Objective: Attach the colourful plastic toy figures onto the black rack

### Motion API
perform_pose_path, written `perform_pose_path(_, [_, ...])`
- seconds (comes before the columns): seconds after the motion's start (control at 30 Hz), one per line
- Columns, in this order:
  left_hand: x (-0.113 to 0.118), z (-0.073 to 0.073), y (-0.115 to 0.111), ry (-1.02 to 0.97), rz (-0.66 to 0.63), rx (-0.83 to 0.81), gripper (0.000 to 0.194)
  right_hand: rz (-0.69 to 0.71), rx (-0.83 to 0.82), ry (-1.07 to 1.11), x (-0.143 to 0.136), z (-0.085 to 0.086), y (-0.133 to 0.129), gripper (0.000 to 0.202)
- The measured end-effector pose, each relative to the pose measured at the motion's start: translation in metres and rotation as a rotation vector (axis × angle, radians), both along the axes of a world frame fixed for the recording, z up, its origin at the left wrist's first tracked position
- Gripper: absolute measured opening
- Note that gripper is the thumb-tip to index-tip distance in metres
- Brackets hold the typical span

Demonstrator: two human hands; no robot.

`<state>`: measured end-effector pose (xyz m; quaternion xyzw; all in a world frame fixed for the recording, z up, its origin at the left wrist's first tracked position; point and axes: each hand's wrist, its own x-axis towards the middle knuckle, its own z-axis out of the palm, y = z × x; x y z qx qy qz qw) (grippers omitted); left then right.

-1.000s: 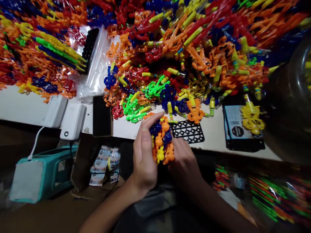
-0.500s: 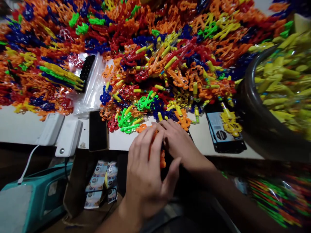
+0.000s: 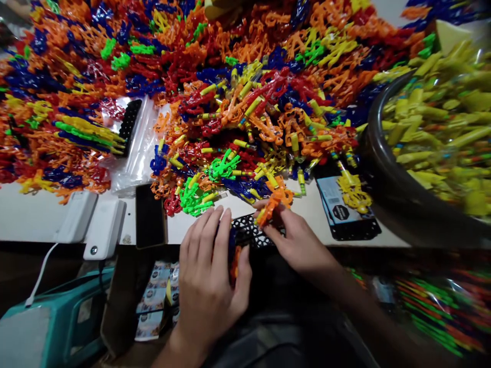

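Between the thumb and fingers of my right hand (image 3: 297, 237) is a small orange plastic toy (image 3: 268, 209) with a yellow part. It is held just above a black perforated rack (image 3: 249, 230) at the table's front edge. My left hand (image 3: 210, 276) lies over the rack's left end, its fingers close together and curved round orange and blue plastic toys (image 3: 235, 260), mostly hidden by the hand. Beyond the hands is a heap of similar toys with yellow-capped tubes (image 3: 249, 148), with a green toy (image 3: 194, 197) at its near edge.
A dark tub (image 3: 378, 138) of yellow wrapped pieces stands on the right. Near it, a yellow toy (image 3: 353, 191) lies on a blue-and-black package (image 3: 333, 204). To the left are a phone (image 3: 150, 217), white power banks (image 3: 104, 227) and clear plastic bags (image 3: 140, 148). A teal case (image 3: 69, 312) sits below.
My right hand has drawn away to the right from my left hand and now shows the orange toy in its fingers. My left hand has shifted left, uncovering part of the black rack.
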<state>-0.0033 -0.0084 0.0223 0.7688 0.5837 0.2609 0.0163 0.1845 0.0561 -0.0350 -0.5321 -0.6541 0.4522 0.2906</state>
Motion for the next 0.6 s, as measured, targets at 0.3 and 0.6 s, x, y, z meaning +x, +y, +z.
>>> perform_pose_path(0.3, [0.002, -0.006, 0.000, -0.033, -0.020, -0.007, 0.050, -0.014, 0.065, 0.137, -0.038, -0.018, -0.012, 0.039])
perform_pose_path(0.6, [0.004, -0.006, 0.002, -0.048, -0.008, -0.009, 0.047, 0.134, 0.577, -0.277, -0.040, -0.031, -0.017, 0.048])
